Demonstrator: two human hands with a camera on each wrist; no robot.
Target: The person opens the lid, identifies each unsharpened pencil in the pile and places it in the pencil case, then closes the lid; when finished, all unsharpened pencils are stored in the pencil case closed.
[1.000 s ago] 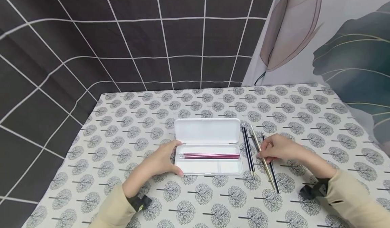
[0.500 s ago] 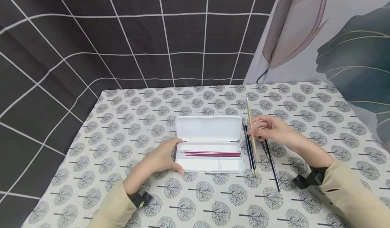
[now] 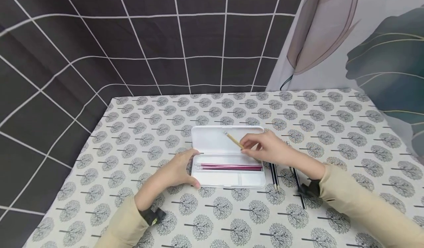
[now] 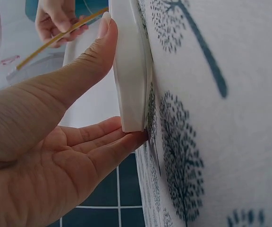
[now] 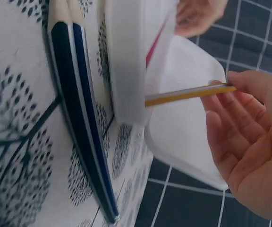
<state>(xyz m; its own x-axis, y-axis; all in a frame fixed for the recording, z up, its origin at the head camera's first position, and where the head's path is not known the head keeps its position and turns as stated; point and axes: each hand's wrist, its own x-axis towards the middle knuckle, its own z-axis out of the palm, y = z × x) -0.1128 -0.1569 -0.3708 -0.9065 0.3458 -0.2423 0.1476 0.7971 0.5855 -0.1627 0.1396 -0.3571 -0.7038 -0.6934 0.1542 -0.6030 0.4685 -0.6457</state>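
An open white pencil case [image 3: 215, 180] lies on the table with its lid [image 3: 212, 139] tipped back. Several dark pink pencils [image 3: 228, 167] rest in its rear compartment. My left hand [image 3: 173, 170] grips the case's left end, thumb at the front and fingers behind; the left wrist view shows the thumb [image 4: 91, 59] on its edge. Over the case's right part, my right hand [image 3: 266, 148] pinches a gold-yellow pencil [image 3: 233, 140], eraser end raised toward the lid. In the right wrist view that pencil [image 5: 188, 94] slants across the case, its far end hidden behind the case wall.
Two dark blue pencils [image 3: 274, 176] lie side by side just right of the case. Farther right, another dark pencil [image 3: 303, 202] is partly covered by my right wrist. A tree-patterned cloth [image 3: 159, 126] covers the table; a dark checked curtain [image 3: 198, 38] hangs behind.
My right hand has lifted the gold-yellow pencil from among the pencils on the right and carried it left over the case, turning it aslant. My left hand stays on the case.
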